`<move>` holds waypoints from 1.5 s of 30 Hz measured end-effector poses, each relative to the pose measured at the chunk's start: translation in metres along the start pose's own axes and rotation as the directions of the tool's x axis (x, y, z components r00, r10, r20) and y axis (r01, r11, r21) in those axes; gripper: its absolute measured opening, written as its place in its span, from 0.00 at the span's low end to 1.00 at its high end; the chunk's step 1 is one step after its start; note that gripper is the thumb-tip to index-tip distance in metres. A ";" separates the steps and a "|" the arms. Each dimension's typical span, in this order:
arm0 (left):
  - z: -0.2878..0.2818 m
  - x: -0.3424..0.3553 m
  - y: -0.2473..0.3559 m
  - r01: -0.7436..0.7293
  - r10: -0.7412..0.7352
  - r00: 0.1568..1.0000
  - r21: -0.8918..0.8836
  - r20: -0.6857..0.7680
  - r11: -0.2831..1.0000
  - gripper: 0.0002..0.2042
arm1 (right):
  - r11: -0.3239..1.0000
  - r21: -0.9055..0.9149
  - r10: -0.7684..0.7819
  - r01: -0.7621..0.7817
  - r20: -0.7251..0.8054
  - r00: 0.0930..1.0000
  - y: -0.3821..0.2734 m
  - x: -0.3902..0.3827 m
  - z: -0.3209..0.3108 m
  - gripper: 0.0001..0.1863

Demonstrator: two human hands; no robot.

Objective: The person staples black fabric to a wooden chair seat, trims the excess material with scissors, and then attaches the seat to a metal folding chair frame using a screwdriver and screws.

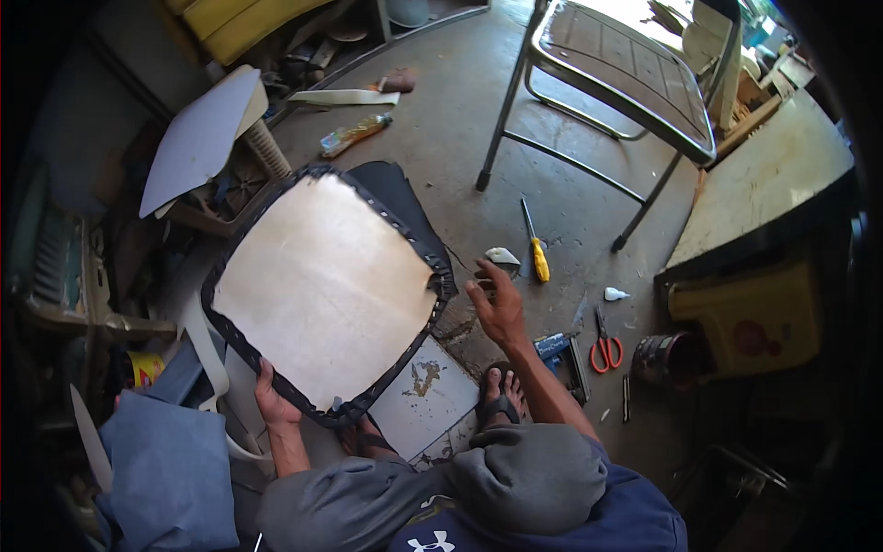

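Observation:
My left hand grips the lower left edge of a square seat pad, its pale underside up and its black covering folded and fastened around the rim. My right hand is open with fingers loosely apart, right of the pad's right corner and just below a small white piece. A black panel lies behind the pad. A yellow-handled screwdriver, a blue staple gun, orange-handled scissors and a small white bottle lie on the floor to the right.
A folding metal chair stands at top right beside a leaning panel. A can and yellow container sit right. Boards and grey-blue material crowd the left; a plastic bottle lies ahead; a tile lies by my feet.

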State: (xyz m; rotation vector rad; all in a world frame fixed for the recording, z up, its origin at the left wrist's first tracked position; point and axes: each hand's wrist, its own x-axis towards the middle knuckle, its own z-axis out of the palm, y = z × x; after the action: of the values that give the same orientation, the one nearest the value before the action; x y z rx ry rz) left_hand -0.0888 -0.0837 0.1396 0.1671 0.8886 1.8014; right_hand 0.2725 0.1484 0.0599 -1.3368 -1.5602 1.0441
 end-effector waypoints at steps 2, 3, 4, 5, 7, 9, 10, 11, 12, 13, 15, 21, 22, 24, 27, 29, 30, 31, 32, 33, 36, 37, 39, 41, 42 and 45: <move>-0.017 -0.013 -0.017 0.016 -0.012 0.991 0.024 -0.135 1.000 0.26 | 0.956 -0.282 -0.125 0.078 -0.153 0.980 0.047 -0.009 -0.047 0.22; -0.027 -0.018 -0.022 0.003 0.006 0.963 0.034 -0.269 0.999 0.27 | 0.813 -0.582 -0.135 -0.037 -0.250 0.959 0.073 -0.016 -0.077 0.25; -0.035 -0.021 -0.027 0.001 0.002 0.982 0.017 -0.187 1.000 0.27 | 0.668 -0.705 -0.040 -0.237 -0.352 0.935 0.098 -0.030 -0.110 0.29; -0.042 -0.025 -0.033 -0.003 0.004 0.981 0.004 -0.192 1.000 0.27 | 0.489 -0.743 0.075 -0.457 -0.487 0.870 0.123 -0.046 -0.138 0.31; -0.052 -0.028 -0.040 0.037 -0.045 0.986 -0.054 -0.160 0.998 0.28 | 0.310 -0.712 0.246 -0.631 -0.581 0.776 0.166 -0.082 -0.192 0.33; -0.052 -0.024 -0.043 0.036 -0.043 0.973 -0.035 -0.227 0.999 0.28 | 0.316 -0.739 0.329 -0.595 -0.503 0.799 0.196 -0.110 -0.223 0.34; -0.049 -0.021 -0.044 0.030 -0.036 0.984 -0.036 -0.176 0.999 0.28 | 0.382 -0.770 0.287 -0.511 -0.427 0.858 0.203 -0.117 -0.235 0.29; -0.045 -0.017 -0.044 0.074 -0.090 0.984 -0.110 -0.154 0.991 0.27 | 0.440 -0.795 0.237 -0.417 -0.345 0.908 0.204 -0.120 -0.245 0.26; -0.040 -0.016 -0.045 0.105 -0.119 0.969 -0.077 -0.215 0.992 0.27 | 0.420 -0.798 0.230 -0.433 -0.368 0.901 0.201 -0.121 -0.251 0.25; -0.034 -0.013 -0.046 0.121 -0.128 0.971 -0.047 -0.204 0.992 0.27 | 0.407 -0.796 0.219 -0.449 -0.392 0.893 0.192 -0.117 -0.252 0.24; -0.020 -0.008 -0.046 0.113 -0.114 0.984 -0.015 -0.138 0.993 0.28 | 0.379 -0.777 0.226 -0.503 -0.449 0.864 0.163 -0.097 -0.246 0.22; 0.009 -0.012 -0.043 0.092 -0.075 0.975 0.076 -0.210 0.993 0.27 | 0.875 -0.483 -0.007 -0.018 -0.048 0.999 0.056 -0.051 -0.113 0.18; 0.013 -0.012 -0.044 0.065 -0.053 0.988 0.080 -0.148 0.995 0.26 | 0.888 -0.459 -0.014 0.016 0.007 1.000 0.043 -0.048 -0.076 0.19; 0.018 -0.014 -0.047 0.059 -0.041 0.983 0.098 -0.176 0.993 0.28 | 0.816 -0.561 -0.026 0.137 0.200 0.979 0.023 -0.044 -0.020 0.22; 0.022 -0.018 -0.050 0.044 -0.031 0.983 0.066 -0.179 0.997 0.31 | 0.729 -0.664 0.042 0.167 0.286 0.957 0.013 -0.022 0.030 0.25; 0.023 -0.021 -0.049 0.045 -0.034 0.985 0.059 -0.172 0.997 0.30 | 0.715 -0.676 0.049 0.177 0.300 0.953 0.012 -0.010 0.046 0.26; 0.022 -0.024 -0.048 0.033 -0.028 0.992 0.045 -0.121 0.998 0.30 | 0.705 -0.690 0.081 0.160 0.303 0.950 0.013 -0.005 0.050 0.26; 0.022 -0.025 -0.045 0.053 -0.042 0.988 0.073 -0.149 0.996 0.30 | 0.709 -0.690 0.093 0.144 0.294 0.951 0.013 0.000 0.054 0.26; 0.021 -0.026 -0.041 0.057 -0.045 0.991 0.089 -0.130 0.994 0.30 | 0.727 -0.661 0.027 0.189 0.302 0.953 0.014 0.002 0.058 0.25; 0.021 -0.029 -0.038 0.048 -0.039 0.995 0.098 -0.088 0.994 0.30 | 0.730 -0.648 -0.011 0.216 0.306 0.952 0.014 0.005 0.061 0.24; 0.021 -0.032 -0.029 0.073 -0.053 0.989 0.140 -0.141 0.987 0.30 | 0.745 -0.623 -0.010 0.238 0.345 0.938 0.016 0.009 0.064 0.23; 0.021 -0.034 -0.027 0.066 -0.049 0.990 0.128 -0.134 0.989 0.30 | 0.760 -0.603 -0.022 0.244 0.351 0.936 0.017 0.008 0.064 0.23; 0.020 -0.035 -0.024 0.039 -0.026 0.993 0.114 -0.113 0.993 0.30 | 0.777 -0.576 -0.005 0.254 0.398 0.917 0.018 0.008 0.060 0.23; 0.019 -0.036 -0.024 0.044 -0.029 0.991 0.111 -0.134 0.993 0.30 | 0.772 -0.577 -0.018 0.268 0.401 0.916 0.019 0.009 0.054 0.22; 0.018 -0.037 -0.024 0.032 -0.024 0.996 0.089 -0.092 0.995 0.30 | 0.753 -0.598 -0.029 0.274 0.386 0.922 0.018 0.010 0.051 0.22; 0.014 -0.038 -0.022 0.062 -0.051 0.994 0.107 -0.100 0.992 0.31 | 0.696 -0.608 -0.194 0.382 0.353 0.915 0.017 0.019 0.044 0.21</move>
State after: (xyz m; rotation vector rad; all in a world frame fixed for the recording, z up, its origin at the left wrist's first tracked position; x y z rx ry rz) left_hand -0.0495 -0.1062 0.1465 0.1241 1.0524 1.7207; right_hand 0.2348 0.1654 0.0305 -1.3543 -2.4177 0.4620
